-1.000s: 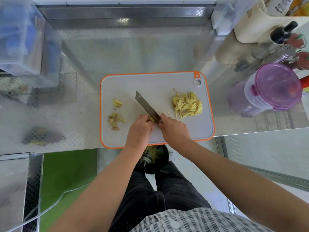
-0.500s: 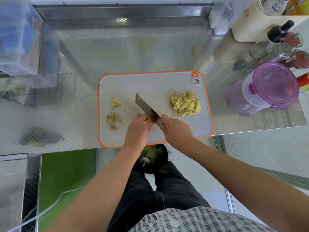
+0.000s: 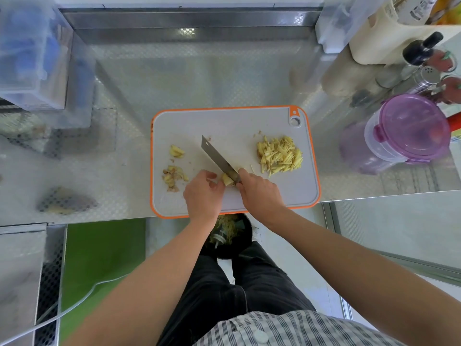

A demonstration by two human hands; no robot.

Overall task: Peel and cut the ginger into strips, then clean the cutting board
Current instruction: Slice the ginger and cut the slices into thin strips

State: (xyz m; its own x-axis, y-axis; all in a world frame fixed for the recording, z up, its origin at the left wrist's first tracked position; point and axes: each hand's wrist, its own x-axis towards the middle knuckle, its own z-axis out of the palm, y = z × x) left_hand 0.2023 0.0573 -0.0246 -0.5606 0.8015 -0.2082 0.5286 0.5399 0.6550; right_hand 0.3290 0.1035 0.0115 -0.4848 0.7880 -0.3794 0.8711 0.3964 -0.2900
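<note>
A grey cutting board (image 3: 224, 126) with an orange rim lies on the steel counter. My right hand (image 3: 259, 191) grips the handle of a cleaver (image 3: 215, 156), whose blade points up and to the left. Its heel rests on a small yellow ginger piece (image 3: 227, 180) that the curled fingers of my left hand (image 3: 203, 193) hold in place. A heap of cut ginger strips (image 3: 279, 155) lies on the right part of the board. Peel scraps (image 3: 173, 177) and one small ginger chunk (image 3: 176, 151) lie on the left part.
A purple-lidded plastic container (image 3: 409, 131) stands right of the board, with bottles and shakers (image 3: 424, 68) behind it. Clear plastic bins (image 3: 32, 53) sit at the far left. A black waste bin (image 3: 230, 236) with scraps stands on the floor below the counter edge.
The cleaver's blade has shifted slightly along the ginger piece, and my left fingers have drawn back a little, showing more of the piece. The strip heap and scraps stay where they were.
</note>
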